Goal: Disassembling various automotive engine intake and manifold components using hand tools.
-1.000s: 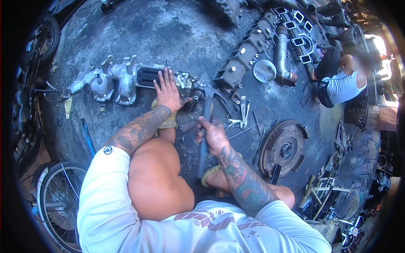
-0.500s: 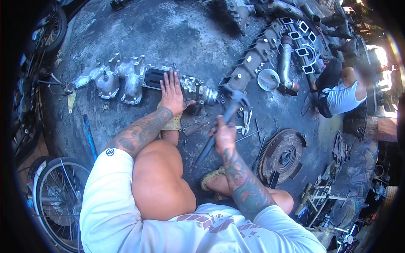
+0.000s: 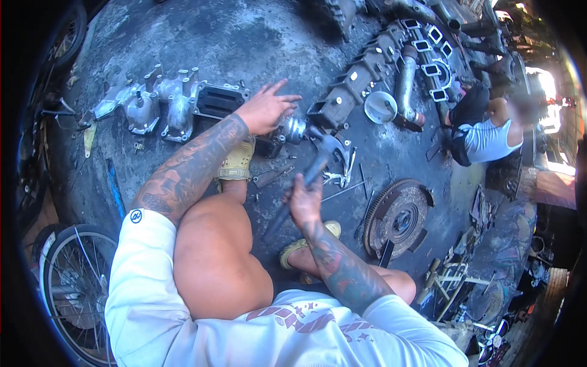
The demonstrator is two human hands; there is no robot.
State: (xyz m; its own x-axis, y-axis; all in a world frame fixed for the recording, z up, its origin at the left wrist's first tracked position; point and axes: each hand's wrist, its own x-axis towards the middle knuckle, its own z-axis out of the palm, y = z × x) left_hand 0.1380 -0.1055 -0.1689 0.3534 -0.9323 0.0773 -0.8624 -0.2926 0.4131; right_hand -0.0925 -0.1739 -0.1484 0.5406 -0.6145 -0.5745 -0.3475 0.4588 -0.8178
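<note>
A silver, cast-metal intake manifold (image 3: 177,113) lies on the floor in front of me, with a dark rectangular opening (image 3: 220,100) framed by a flange. My left hand (image 3: 267,110) is open over the right part of this casting, fingers spread to the right; whether it presses on the metal I cannot tell. Just beyond its fingers shows the silver round end (image 3: 295,129) of the assembly. My right hand (image 3: 304,200) is closed around the handle of a claw hammer (image 3: 318,164). The hammer's head is up, close to the round end; contact between them is unclear.
A toothed flywheel (image 3: 398,217) lies to the right. Beyond the hammer are a long ribbed casting (image 3: 351,88), a pale round dish (image 3: 380,107), a metal pipe (image 3: 405,82) and several gaskets (image 3: 431,70). Another person (image 3: 489,134) sits far right. A spoked wheel (image 3: 76,287) stands left.
My left hand has slid right from the rectangular opening toward the round end. The right hand and hammer have shifted slightly left. The whole view has moved a little.
</note>
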